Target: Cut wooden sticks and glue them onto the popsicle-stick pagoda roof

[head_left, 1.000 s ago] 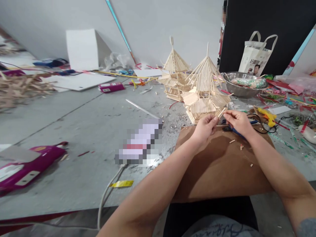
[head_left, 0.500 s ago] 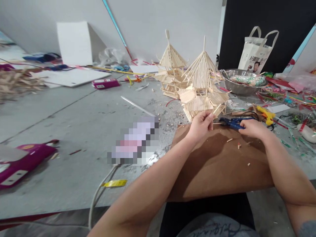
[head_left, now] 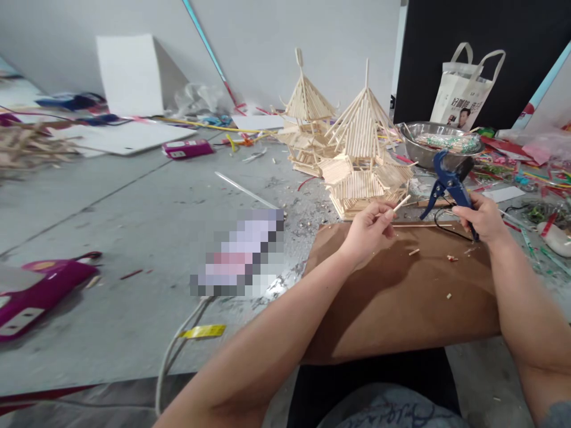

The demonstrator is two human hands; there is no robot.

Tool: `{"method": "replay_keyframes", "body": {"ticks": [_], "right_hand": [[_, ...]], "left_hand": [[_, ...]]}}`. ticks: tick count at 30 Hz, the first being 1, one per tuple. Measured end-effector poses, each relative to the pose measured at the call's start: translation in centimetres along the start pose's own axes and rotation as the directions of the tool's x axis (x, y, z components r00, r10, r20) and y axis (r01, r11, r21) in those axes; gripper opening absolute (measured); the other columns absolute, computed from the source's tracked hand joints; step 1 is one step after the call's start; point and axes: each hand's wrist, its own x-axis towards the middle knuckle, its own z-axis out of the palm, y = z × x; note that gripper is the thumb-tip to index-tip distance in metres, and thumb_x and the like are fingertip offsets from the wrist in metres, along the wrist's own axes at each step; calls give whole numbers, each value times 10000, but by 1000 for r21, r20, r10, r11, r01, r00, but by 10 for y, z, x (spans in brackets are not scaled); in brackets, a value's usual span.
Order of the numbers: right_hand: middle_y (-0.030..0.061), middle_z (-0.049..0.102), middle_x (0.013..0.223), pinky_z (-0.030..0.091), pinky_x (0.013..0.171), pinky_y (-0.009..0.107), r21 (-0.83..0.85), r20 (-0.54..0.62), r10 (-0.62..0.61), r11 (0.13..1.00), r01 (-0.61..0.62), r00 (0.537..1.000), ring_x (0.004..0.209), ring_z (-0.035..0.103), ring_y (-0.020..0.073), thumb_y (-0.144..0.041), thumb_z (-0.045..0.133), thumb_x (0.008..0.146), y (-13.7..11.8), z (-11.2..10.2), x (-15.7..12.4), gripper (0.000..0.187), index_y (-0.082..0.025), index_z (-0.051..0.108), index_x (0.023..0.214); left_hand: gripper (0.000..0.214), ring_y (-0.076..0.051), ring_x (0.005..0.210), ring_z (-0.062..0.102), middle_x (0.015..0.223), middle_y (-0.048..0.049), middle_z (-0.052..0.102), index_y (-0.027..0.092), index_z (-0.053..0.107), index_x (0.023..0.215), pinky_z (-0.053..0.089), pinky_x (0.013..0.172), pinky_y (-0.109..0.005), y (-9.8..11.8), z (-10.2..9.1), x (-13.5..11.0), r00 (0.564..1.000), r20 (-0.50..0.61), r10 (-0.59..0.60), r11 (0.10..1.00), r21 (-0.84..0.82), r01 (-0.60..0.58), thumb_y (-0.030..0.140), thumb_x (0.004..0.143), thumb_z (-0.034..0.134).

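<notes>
My left hand (head_left: pixel 372 230) pinches a short thin wooden stick (head_left: pixel 402 203), whose free end points up to the right. My right hand (head_left: pixel 484 219) is closed around one handle of a blue pipe cutter (head_left: pixel 452 185), held upright with its jaw at the top and its handles spread. Stick and cutter are apart. Beneath both hands lies a brown board (head_left: pixel 401 315) with several small stick offcuts (head_left: pixel 414 252) on it. Just beyond my left hand stands a pagoda model (head_left: pixel 363 184) built of wooden sticks, and a second pagoda model (head_left: pixel 307 113) is behind it.
A metal bowl (head_left: pixel 422 156) of wrapped items and a white bag (head_left: pixel 461 95) stand at the back right. Clutter covers the right side. Magenta power strips (head_left: pixel 49 288), a blurred-out flat object (head_left: pixel 241 252) with a cable (head_left: pixel 172 351), and a stick pile (head_left: pixel 31 142) are leftward.
My right hand has lifted the blue cutter off the board, and it now stands upright. The stick in my left hand has tilted further to the right.
</notes>
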Motion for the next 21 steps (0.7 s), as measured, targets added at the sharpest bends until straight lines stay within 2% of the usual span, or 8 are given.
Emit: {"method": "replay_keyframes", "body": {"ticks": [3,5,10,13,15,17,18,21], "right_hand": [[-96,392,359,230,348,234,292,12,-27,956,22,1000,291,307,77,-342,604,607,0,12,-3,212,-228,431,655],[-101,349,339,244,374,247,385,47,-37,923,16,998,281,279,77,-331,562,612,-1,18,-5,177,-232,419,648],[-90,283,365,277,403,275,325,143,6,944,-53,990,289,243,81,-373,442,655,-1,29,-8,182,-242,335,589],[-30,473,489,341,435,286,300,132,-6,953,-34,991,343,349,97,-395,433,676,3,35,-6,175,-224,420,641],[43,611,733,415,517,305,311,144,-32,950,-14,989,490,506,135,-395,440,680,5,37,-5,198,-213,493,735],[79,623,943,451,613,339,326,175,-49,945,-11,983,703,589,187,-390,393,687,4,38,-7,272,-224,538,846],[88,618,984,454,646,357,321,192,-45,947,-20,980,784,595,207,-391,349,693,2,38,-9,332,-231,551,902],[114,629,943,441,715,419,252,208,-23,967,-31,978,881,588,239,-394,207,720,-4,39,-16,523,-216,549,1074]], "left_hand": [[248,-60,547,557,836,-55,620,136,525,673,467,539,-218,-2,2,-2,994,101,-45,999,-11,47,367,746,581],[253,-88,582,586,797,-61,623,137,523,691,476,534,-226,-5,2,-3,979,177,-100,995,-5,103,377,743,583],[279,-95,510,582,553,0,577,135,506,682,470,530,-228,-4,0,-2,900,359,-247,966,13,260,391,718,611],[267,-73,478,552,513,10,569,129,513,667,446,524,-202,-1,-1,-2,910,339,-240,969,25,246,369,714,621],[249,-64,453,527,488,17,558,130,516,659,421,507,-188,-1,0,-3,922,318,-223,975,51,218,352,730,604],[241,-64,429,508,462,25,542,134,518,660,402,488,-187,-3,3,-5,917,324,-232,973,87,216,350,742,586],[241,-67,421,501,455,27,538,136,518,665,395,482,-190,-5,4,-6,911,334,-242,970,99,221,355,744,580],[253,-64,408,469,446,36,518,138,522,661,367,468,-190,-8,10,-9,889,382,-251,968,109,227,372,733,585]]}}
